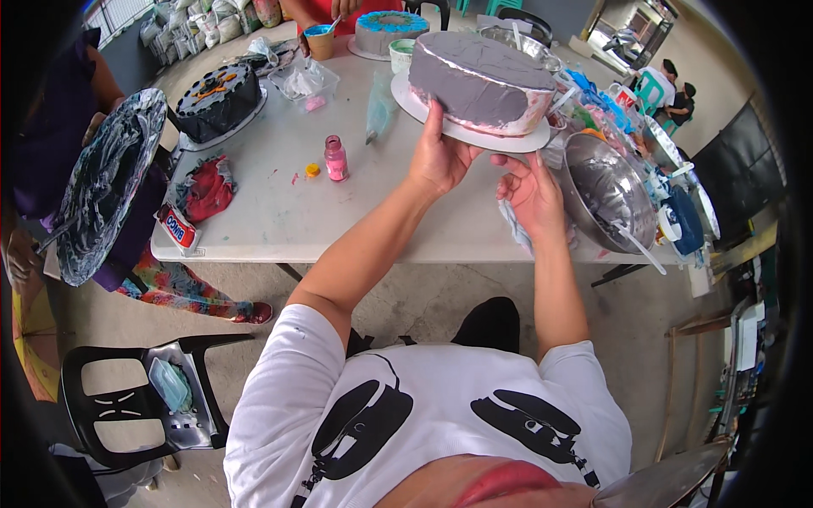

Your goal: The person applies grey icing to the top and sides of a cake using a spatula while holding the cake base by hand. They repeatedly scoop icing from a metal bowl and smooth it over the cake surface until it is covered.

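Note:
A round cake with grey frosting, patched pink and white low on its right side, rests on a white cake board tilted above the far part of the table. My left hand grips the board's near edge, thumb up against the cake's side and fingers beneath. Just under the board's right near edge is my right hand, palm turned up, fingers loosely bent and apart; whether a fingertip touches the board I cannot tell. A pale cloth lies beside that wrist. Left of my forearms stands a small bottle of pink colouring.
Steel bowls and cluttered bags line the table's right side. A piping bag, plastic tub, black-frosted cake and red-stained cloth occupy the left. One person at left holds a smeared round tray; another works opposite beside a blue-topped cake.

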A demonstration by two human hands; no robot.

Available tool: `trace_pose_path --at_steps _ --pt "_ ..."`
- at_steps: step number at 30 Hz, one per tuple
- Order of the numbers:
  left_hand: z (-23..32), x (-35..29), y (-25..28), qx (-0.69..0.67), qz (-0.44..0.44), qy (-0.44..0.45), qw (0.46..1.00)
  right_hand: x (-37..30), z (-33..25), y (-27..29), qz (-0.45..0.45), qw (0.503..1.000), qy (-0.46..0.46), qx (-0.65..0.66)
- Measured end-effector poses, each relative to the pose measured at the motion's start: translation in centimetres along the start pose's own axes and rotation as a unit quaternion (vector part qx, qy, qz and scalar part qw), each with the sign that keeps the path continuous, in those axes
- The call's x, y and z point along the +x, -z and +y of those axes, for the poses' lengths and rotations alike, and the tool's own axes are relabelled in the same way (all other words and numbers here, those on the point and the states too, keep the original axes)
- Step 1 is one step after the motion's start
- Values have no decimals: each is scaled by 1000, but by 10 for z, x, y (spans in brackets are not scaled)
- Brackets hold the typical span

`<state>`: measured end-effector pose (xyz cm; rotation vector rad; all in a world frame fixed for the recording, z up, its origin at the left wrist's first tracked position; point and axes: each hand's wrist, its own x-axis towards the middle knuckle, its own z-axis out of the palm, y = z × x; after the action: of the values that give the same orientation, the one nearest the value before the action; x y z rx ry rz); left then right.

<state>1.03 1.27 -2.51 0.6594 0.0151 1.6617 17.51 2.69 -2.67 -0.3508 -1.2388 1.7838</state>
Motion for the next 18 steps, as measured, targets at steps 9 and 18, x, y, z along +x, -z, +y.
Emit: trace_pose_path --at_steps 9,18 --pt "-2 -4 -5 153 -49 22 987 7 -3 8 60 995 62 55" --pt "14 5 1 -33 -45 75 996 2 -10 8 66 997 37 25"
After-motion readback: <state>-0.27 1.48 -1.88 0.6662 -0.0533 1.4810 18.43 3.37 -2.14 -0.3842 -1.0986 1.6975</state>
